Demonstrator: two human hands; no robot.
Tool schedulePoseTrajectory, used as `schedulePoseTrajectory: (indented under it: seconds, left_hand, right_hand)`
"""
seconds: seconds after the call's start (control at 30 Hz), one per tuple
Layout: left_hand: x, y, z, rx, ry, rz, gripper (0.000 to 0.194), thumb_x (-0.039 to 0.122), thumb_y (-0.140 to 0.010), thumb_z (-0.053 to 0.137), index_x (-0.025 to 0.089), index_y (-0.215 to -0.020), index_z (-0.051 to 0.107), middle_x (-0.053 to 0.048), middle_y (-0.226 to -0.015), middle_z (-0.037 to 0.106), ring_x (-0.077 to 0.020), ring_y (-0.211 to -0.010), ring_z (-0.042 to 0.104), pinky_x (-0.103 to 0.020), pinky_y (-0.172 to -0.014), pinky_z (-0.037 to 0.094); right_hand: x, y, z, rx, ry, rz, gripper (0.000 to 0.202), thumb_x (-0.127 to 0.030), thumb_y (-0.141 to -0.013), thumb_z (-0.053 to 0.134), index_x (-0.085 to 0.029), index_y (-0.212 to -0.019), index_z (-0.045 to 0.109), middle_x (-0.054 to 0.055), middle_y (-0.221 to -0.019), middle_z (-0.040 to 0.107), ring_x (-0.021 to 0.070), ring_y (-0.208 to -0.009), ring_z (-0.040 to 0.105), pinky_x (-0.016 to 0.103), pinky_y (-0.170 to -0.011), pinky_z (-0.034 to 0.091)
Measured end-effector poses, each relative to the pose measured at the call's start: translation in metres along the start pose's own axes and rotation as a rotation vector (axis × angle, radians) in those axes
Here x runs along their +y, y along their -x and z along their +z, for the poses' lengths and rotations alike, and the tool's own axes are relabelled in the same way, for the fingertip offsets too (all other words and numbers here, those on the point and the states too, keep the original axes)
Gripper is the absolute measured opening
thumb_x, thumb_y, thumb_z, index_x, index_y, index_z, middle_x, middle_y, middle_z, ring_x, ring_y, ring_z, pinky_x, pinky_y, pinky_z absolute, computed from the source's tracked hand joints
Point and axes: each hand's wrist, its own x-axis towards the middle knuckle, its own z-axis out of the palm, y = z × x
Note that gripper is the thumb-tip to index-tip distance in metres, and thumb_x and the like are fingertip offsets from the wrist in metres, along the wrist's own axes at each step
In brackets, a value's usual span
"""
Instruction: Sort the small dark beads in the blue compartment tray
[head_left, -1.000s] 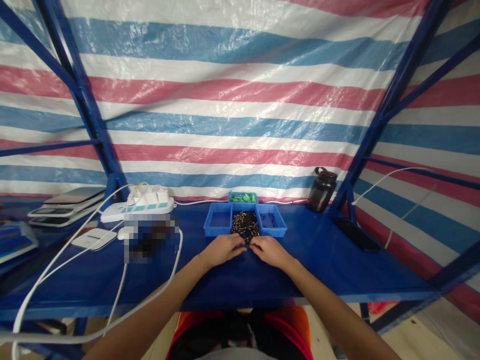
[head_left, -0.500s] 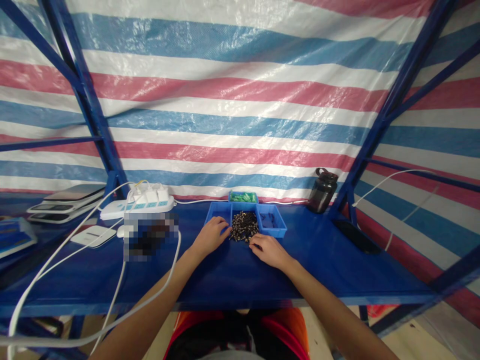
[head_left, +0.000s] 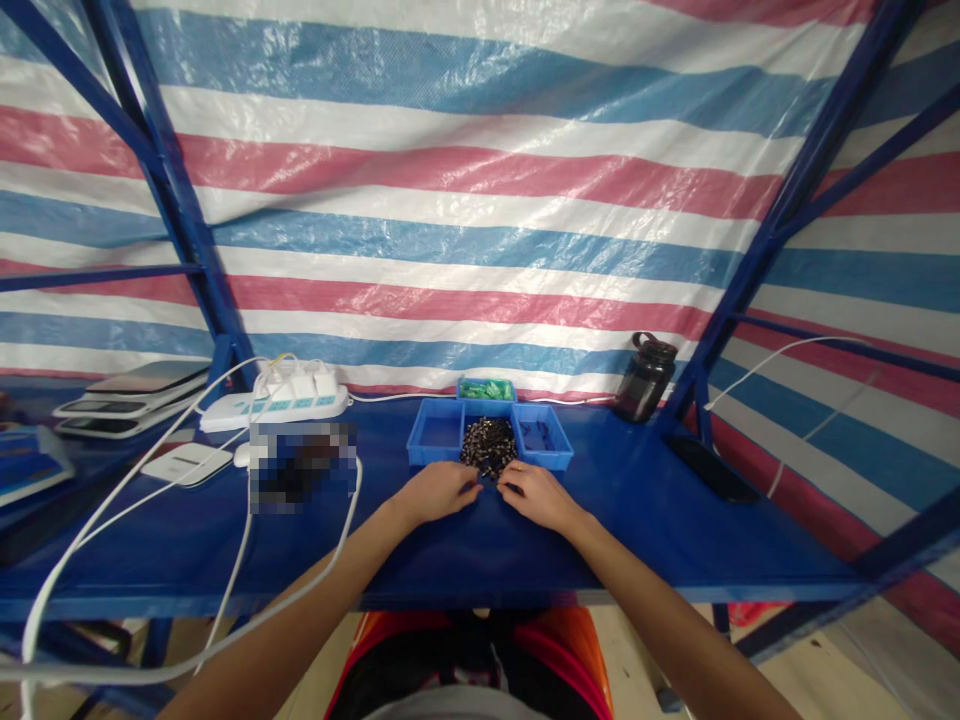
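Note:
Small dark and brassy pieces [head_left: 488,446] lie heaped in and before the middle blue tray. My left hand [head_left: 442,491] rests at the heap's front left, fingers bent together; whatever it pinches is too small to name. Close by on the right, my right hand [head_left: 534,493] has its thumb and fingers pressed together at the heap's front edge, and its contents cannot be made out. The left blue tray [head_left: 439,428] shows a bare floor. A few dark thin pieces lie in the right blue tray [head_left: 543,436]. Behind stands a small tray of green pieces [head_left: 486,390].
A dark bottle [head_left: 646,378] and a black phone-like object [head_left: 711,468] are at the right. At the left are a white power strip [head_left: 315,403], stacked scales [head_left: 124,405], a white flat device [head_left: 187,464] and loose white cables. Blue metal posts flank the table [head_left: 630,530].
My left hand has moved from the left tray's front edge toward me and right, nearer my right hand. My right hand has stayed nearly in place at the heap.

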Motion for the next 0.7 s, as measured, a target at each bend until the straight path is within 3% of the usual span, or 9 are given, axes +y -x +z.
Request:
schedulePoseTrajectory:
  seconds: [0.23, 0.37, 0.7]
  left_hand:
    - [-0.016, 0.004, -0.005, -0.023, -0.177, -0.19, 0.034, 0.037, -0.092, 0.038, 0.018, -0.078, 0.062, -0.008, -0.07, 0.065, -0.0215, -0.065, 0.063, -0.029, -0.063, 0.045]
    - [-0.017, 0.004, -0.004, -0.052, -0.234, -0.195, 0.035, 0.033, -0.092, 0.039, 0.015, -0.075, 0.064, -0.011, -0.073, 0.066, -0.0228, -0.07, 0.064, -0.03, -0.065, 0.046]
    - [-0.006, -0.005, 0.006, -0.098, -0.169, -0.227, 0.032, 0.031, -0.094, 0.034, 0.018, -0.089, 0.063, -0.009, -0.081, 0.067, -0.0211, -0.074, 0.065, -0.028, -0.069, 0.047]
  right_hand:
    - [0.0, 0.0, -0.002, -0.015, -0.006, 0.005, 0.017, -0.022, -0.089, 0.049, -0.019, -0.087, 0.065, 0.003, -0.09, 0.063, 0.0146, -0.083, 0.059, 0.024, -0.077, 0.042]
    - [0.001, 0.0, -0.001, -0.022, -0.004, 0.007, 0.014, -0.018, -0.087, 0.051, -0.018, -0.084, 0.065, 0.002, -0.085, 0.063, 0.0143, -0.081, 0.059, 0.023, -0.074, 0.041]
    - [0.004, -0.001, 0.004, 0.008, 0.002, -0.002, 0.013, -0.019, -0.086, 0.052, -0.018, -0.081, 0.063, 0.002, -0.08, 0.064, 0.0133, -0.075, 0.059, 0.022, -0.068, 0.039]
